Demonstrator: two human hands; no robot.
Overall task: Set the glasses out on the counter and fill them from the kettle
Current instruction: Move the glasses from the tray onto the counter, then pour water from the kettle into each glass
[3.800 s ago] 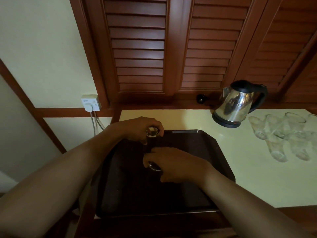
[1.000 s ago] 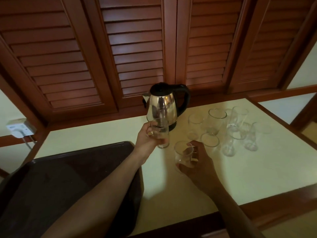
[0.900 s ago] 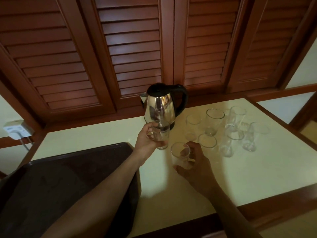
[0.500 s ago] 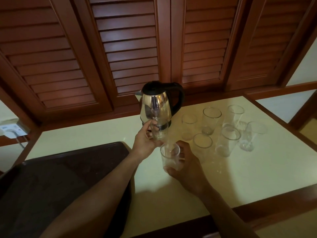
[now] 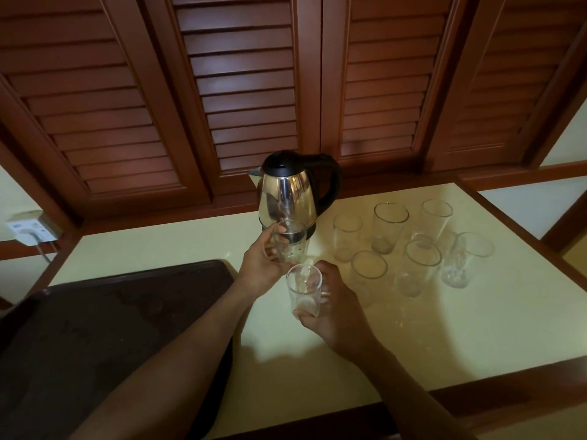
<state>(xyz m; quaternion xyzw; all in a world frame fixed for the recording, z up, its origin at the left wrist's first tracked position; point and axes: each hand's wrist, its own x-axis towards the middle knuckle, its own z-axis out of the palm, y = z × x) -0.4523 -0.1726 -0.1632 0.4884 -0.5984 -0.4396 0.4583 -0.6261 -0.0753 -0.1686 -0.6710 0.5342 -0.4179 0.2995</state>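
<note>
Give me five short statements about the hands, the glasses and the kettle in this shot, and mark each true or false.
1. Each hand holds a glass. True: the left hand grips one glass, and the right hand grips another glass.
2. The kettle is lifted and tipped over a glass. False: it stands upright on the counter, and no hand touches it.
3. Six glasses stand grouped to the right of the kettle. True.
4. The dark tray has glasses on it. False: none show on it.
5. The kettle's handle faces left. False: the black handle is on its right side.
</note>
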